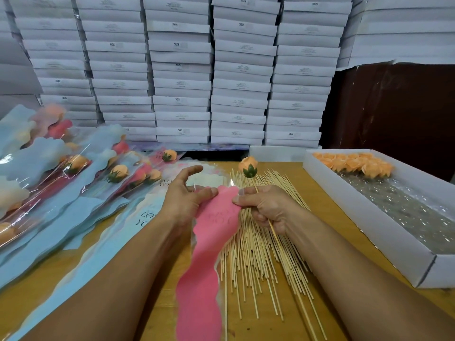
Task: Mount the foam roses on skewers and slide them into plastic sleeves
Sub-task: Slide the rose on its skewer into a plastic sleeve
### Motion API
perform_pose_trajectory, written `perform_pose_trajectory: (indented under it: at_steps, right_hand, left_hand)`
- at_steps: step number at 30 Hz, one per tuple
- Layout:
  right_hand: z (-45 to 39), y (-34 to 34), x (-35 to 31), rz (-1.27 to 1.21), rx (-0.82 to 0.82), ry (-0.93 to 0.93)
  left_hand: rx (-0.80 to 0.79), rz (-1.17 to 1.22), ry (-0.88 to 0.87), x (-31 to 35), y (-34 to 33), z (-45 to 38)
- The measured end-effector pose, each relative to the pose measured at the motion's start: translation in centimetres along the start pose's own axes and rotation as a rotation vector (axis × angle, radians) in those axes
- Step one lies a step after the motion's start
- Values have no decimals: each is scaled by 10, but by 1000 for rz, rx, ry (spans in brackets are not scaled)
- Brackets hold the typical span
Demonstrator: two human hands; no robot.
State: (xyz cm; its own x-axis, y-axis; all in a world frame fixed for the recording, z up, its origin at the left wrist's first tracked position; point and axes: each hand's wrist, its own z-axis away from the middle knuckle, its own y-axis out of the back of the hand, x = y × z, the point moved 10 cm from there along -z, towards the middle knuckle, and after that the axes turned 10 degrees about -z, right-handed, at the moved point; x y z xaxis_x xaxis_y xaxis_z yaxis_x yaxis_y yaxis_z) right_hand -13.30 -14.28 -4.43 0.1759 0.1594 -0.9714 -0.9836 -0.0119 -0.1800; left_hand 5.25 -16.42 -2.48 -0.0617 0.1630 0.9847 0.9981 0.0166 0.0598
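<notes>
Both hands work a pink sleeve [206, 254] open while a skewered foam rose [248, 166] waits in the right grip.

The left hand [183, 193] pinches the sleeve's top edge between thumb and fingers; the right hand [264, 207] pinches the same edge with thumb and forefinger, its other fingers curled round the skewer [273, 230]. The rose, peach with a green calyx, stands just above the right grip. The sleeve is pink with a wavy edge and faint lettering too blurred to read. Loose skewers [258, 254] lie on the surface [278, 326] under the right grip. Right of it, a white tray [364, 217] holds peach roses [354, 163]. Left of the left grip lie filled sleeves [73, 173]. Stacked white boxes [182, 70] behind read "SGS".
</notes>
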Motion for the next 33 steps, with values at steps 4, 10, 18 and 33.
perform_pose_trajectory:
  at_steps: [4, 10, 18, 33]
  right_hand:
    - [-1, 0, 1, 15, 3, -3]
    - [-2, 1, 1, 24, 8, 3]
    - [-4, 3, 2, 28, 15, 5]
    - [-5, 6, 1, 32, 30, 9]
  left_hand:
    - [-13, -98, -79, 9, 0, 3]
    - [-32, -167, -133, 11, -1, 1]
    - [-74, -223, -168, 9, -5, -2]
    - [-29, -262, -270, 23, 0, 2]
